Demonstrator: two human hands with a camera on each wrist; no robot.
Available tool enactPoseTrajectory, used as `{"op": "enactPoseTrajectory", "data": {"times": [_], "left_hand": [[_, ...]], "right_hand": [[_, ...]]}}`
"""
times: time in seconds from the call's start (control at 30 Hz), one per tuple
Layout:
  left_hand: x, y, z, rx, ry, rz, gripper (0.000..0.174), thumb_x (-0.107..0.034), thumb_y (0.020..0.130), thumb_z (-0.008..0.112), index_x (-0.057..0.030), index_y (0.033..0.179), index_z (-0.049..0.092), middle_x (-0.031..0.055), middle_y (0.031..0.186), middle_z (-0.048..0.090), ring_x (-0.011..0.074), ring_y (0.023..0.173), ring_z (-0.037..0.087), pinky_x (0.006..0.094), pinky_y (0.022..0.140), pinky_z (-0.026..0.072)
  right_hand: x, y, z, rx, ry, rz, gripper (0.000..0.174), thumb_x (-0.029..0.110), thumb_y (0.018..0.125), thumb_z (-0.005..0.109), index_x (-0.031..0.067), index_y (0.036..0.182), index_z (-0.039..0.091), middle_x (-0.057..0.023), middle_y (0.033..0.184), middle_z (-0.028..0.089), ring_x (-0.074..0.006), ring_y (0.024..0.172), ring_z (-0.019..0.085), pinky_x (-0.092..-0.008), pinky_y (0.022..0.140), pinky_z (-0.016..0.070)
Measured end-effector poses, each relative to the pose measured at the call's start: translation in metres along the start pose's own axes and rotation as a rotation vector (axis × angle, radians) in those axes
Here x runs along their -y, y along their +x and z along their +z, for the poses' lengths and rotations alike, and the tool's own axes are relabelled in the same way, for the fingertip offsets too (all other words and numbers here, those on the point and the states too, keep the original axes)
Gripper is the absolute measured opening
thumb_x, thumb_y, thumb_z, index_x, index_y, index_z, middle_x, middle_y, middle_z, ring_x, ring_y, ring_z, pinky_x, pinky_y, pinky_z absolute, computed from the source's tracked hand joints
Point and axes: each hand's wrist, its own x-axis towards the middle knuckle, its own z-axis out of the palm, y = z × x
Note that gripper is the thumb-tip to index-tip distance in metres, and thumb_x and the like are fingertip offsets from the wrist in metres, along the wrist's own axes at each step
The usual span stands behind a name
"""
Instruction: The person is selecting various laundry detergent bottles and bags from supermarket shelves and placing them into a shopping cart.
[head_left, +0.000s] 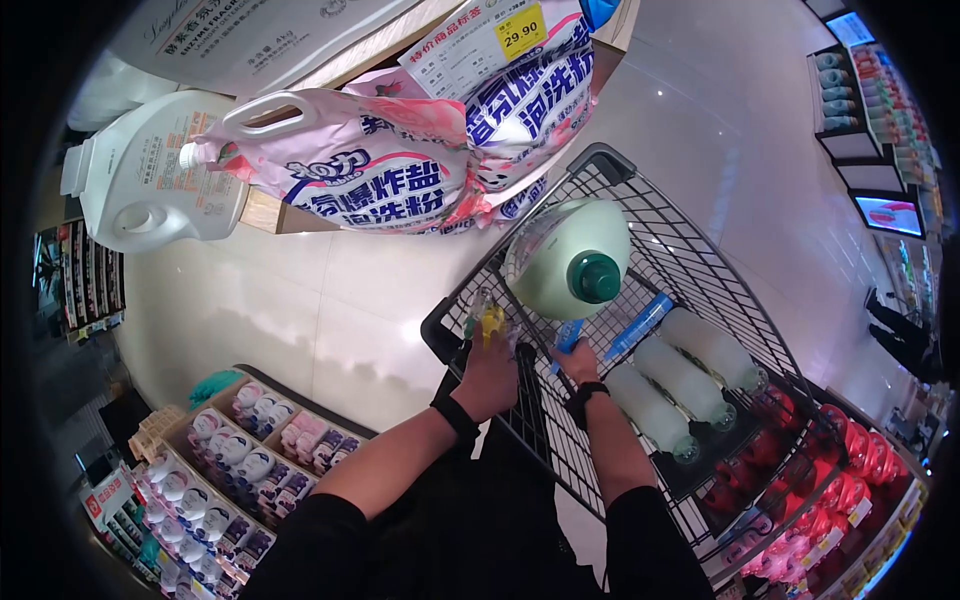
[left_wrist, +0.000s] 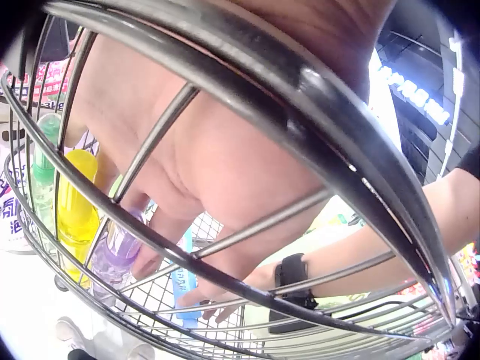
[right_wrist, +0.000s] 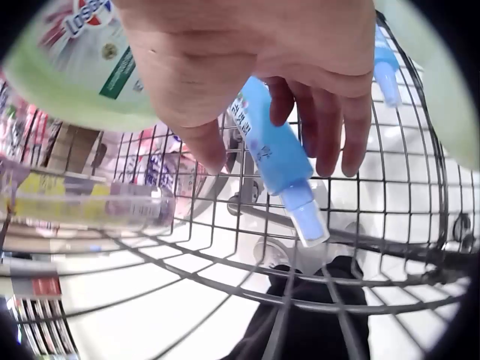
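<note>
My left hand (head_left: 487, 375) reaches over the cart's rim and grips among small slim bottles. A yellow bottle (left_wrist: 79, 199) and a purple-tinted bottle (left_wrist: 116, 251) stand at its fingers, with a green-capped clear bottle (left_wrist: 46, 165) beside them. Inside the cart, my right hand (right_wrist: 255, 67) holds a light blue bottle (right_wrist: 277, 146) with a clear-capped nozzle; the palm hides its other end. Another blue bottle (head_left: 640, 322) lies a little to the right. Just beyond the hands stands a large pale green jug (head_left: 560, 255) with a dark green cap.
The wire cart (head_left: 690, 235) surrounds both hands. Three pale bottles (head_left: 680, 370) lie in its right part. Pink washing-powder bags (head_left: 380, 165) and a white jug (head_left: 160, 170) occupy the display ahead. Shelves of bottles (head_left: 230, 460) are at lower left, red packages (head_left: 840, 470) at lower right.
</note>
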Motion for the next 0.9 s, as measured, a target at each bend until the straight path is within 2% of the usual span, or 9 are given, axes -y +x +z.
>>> {"op": "enactPoseTrajectory", "data": {"times": [0.07,0.27,0.33,0.37,0.47,0.63,0.7,0.83,0.9], "left_hand": [[-0.004,0.001,0.000,-0.026,-0.025,-0.006,0.034,-0.030,0.074,0.059,-0.0042,0.092,0.071,0.0228,0.129,0.052,0.0411,0.127,0.042,0.0647,0.111,0.0107],[-0.016,0.009,0.005,-0.066,-0.061,0.035,0.030,-0.028,0.072,0.060,-0.0047,0.085,0.072,0.0213,0.126,0.054,0.0400,0.126,0.043,0.0642,0.111,0.0133],[-0.010,0.008,0.003,-0.097,-0.061,0.068,0.027,-0.024,0.074,0.057,-0.0050,0.084,0.073,0.0234,0.123,0.057,0.0420,0.127,0.043,0.0660,0.109,0.0141],[-0.007,0.005,0.001,-0.044,-0.066,0.089,0.026,-0.024,0.075,0.056,-0.0061,0.085,0.073,0.0217,0.125,0.057,0.0411,0.128,0.042,0.0665,0.109,0.0150],[0.002,0.001,0.003,0.043,-0.079,0.108,0.026,-0.024,0.076,0.056,-0.0077,0.085,0.073,0.0195,0.126,0.057,0.0395,0.128,0.043,0.0657,0.109,0.0147],[0.007,0.018,0.012,0.283,-0.159,0.126,0.025,-0.020,0.075,0.057,-0.0094,0.092,0.071,0.0108,0.120,0.061,0.0320,0.122,0.051,0.0613,0.110,0.0199],[0.010,0.019,0.013,0.321,-0.199,0.117,0.034,-0.019,0.076,0.058,-0.0098,0.108,0.065,0.0087,0.116,0.063,0.0296,0.118,0.054,0.0603,0.110,0.0218],[0.006,0.021,0.010,0.341,-0.249,0.102,0.042,-0.019,0.078,0.057,-0.0112,0.119,0.058,0.0092,0.113,0.064,0.0292,0.117,0.055,0.0605,0.110,0.0217],[0.004,0.022,0.013,0.329,-0.193,0.124,0.044,-0.021,0.078,0.059,-0.0117,0.120,0.056,0.0095,0.113,0.064,0.0299,0.117,0.055,0.0600,0.110,0.0225]], "right_hand": [[-0.004,0.006,0.011,-0.184,0.175,0.217,0.055,0.036,0.067,0.079,-0.0009,0.101,0.056,-0.0204,0.096,0.066,-0.0359,0.092,0.064,-0.0426,0.082,0.0494],[-0.012,0.002,-0.018,-0.252,0.202,0.188,0.055,0.035,0.069,0.077,-0.0052,0.100,0.055,-0.0229,0.093,0.067,-0.0380,0.092,0.065,-0.0433,0.084,0.0494],[0.003,-0.007,-0.031,-0.256,0.176,0.148,0.048,0.034,0.072,0.072,-0.0064,0.093,0.059,-0.0203,0.083,0.068,-0.0349,0.081,0.068,-0.0418,0.074,0.0528],[0.013,-0.014,-0.040,-0.102,0.365,0.207,0.042,0.035,0.076,0.068,-0.0064,0.084,0.061,-0.0159,0.070,0.066,-0.0274,0.061,0.066,-0.0371,0.054,0.0515],[0.032,-0.035,-0.045,0.094,0.522,0.288,0.041,0.035,0.078,0.064,-0.0056,0.078,0.062,-0.0116,0.062,0.061,-0.0197,0.046,0.058,-0.0313,0.040,0.0431],[0.032,-0.061,-0.014,0.481,0.704,0.328,0.034,0.030,0.086,0.058,-0.0033,0.090,0.062,-0.0061,0.065,0.059,-0.0152,0.049,0.054,-0.0296,0.042,0.0397],[0.031,-0.060,0.015,0.513,0.563,-0.109,0.033,0.026,0.082,0.060,-0.0015,0.100,0.061,-0.0130,0.081,0.065,-0.0275,0.064,0.063,-0.0347,0.059,0.0501],[0.055,-0.060,-0.004,0.532,0.371,-0.468,0.029,0.009,0.078,0.064,0.0039,0.105,0.060,-0.0129,0.083,0.064,-0.0287,0.071,0.062,-0.0348,0.064,0.0512],[0.052,-0.052,0.001,0.566,0.455,-0.464,0.032,0.006,0.075,0.066,0.0045,0.106,0.059,-0.0146,0.084,0.064,-0.0310,0.072,0.063,-0.0360,0.064,0.0515]]}}
